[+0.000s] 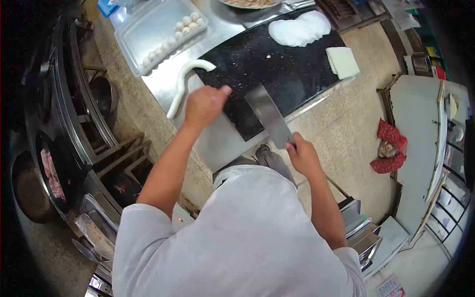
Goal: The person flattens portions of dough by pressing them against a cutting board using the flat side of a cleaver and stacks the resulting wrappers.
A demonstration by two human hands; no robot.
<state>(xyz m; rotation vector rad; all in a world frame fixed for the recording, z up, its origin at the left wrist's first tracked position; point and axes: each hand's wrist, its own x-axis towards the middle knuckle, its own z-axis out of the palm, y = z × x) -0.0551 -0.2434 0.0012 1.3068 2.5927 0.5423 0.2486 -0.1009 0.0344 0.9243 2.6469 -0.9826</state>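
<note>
My right hand (302, 153) is closed round the handle of a cleaver (269, 115). The broad blade points up and left over the near part of a black board (292, 67). My left hand (205, 105) is closed over the board's left edge, its thumb side toward the blade; whatever is inside its fingers is hidden. Just beyond and left of that hand, a curved white dough rope (180, 89) lies partly on the board and partly on the metal table (217, 146). Flat white rounds (299, 29) overlap at the board's far side. A tiny white bit (268, 56) sits mid-board.
A clear plastic tray (129, 42) with several round white dough pieces (185, 25) stands at the far left. A folded white cloth (342, 62) lies on the board's right corner. A filled bowl (250, 3) is at the far edge. Stoves (64, 114) flank the left; red net bags (389, 147) are right.
</note>
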